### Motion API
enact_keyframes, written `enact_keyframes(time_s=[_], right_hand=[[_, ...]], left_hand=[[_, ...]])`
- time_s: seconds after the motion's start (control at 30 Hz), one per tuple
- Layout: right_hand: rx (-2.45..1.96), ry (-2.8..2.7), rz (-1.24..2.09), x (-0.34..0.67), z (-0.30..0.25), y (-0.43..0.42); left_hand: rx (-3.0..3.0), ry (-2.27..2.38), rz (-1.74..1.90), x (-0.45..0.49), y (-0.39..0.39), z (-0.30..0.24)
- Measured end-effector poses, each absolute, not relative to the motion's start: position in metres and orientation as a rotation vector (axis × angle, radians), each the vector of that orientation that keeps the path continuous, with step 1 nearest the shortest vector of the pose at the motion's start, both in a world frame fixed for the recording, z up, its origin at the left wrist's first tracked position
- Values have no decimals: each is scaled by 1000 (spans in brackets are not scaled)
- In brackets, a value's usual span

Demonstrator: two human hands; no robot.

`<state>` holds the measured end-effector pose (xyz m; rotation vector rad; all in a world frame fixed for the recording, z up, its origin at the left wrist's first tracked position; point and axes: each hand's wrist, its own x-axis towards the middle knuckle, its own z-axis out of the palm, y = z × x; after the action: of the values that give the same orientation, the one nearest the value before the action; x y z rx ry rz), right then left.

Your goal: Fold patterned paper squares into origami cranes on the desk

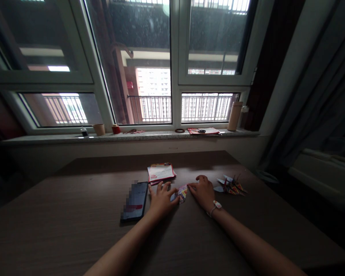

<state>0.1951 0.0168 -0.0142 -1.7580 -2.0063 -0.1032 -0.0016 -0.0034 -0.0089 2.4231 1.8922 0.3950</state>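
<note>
A small folded piece of colourful printed paper (183, 193) lies on the table between my two hands. My left hand (161, 200) has its thumb and index finger on the paper's left side, its other fingers spread toward the card stack. At the upper right corner of the paper, the fingertips of my right hand (203, 193) are pinched together, the other fingers curled. A bracelet (216, 205) circles my right wrist. Left of my left hand lies a phone (135, 202), its screen partly pixelated. Several folded paper cranes (233, 186) sit together right of my right hand.
A stack of printed paper sheets (161, 172) lies beyond my left hand on the brown table (60, 214). On the windowsill (157, 135) stand a paper cup (98, 129), a red spool-like item (116, 129) and a tan bottle (234, 116), with scissors (201, 131) on more papers.
</note>
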Motion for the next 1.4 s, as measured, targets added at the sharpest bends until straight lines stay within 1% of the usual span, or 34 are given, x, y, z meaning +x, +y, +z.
enact_keyframes(time_s=[0.43,0.77,1.17,1.4], right_hand=[[-1810,-1982,-165,193,-16,17],[-1797,-1957,-18,198,-18,21],[-1754,-1974,-218,194,-16,17],[-1768,-2002,-201,196,-13,14]], left_hand=[[2433,1891,426,-2,-4,-10],[2384,1890,405,-1,-3,-8],[2393,1859,456,-2,-1,-12],[2400,1851,467,-2,0,-12]])
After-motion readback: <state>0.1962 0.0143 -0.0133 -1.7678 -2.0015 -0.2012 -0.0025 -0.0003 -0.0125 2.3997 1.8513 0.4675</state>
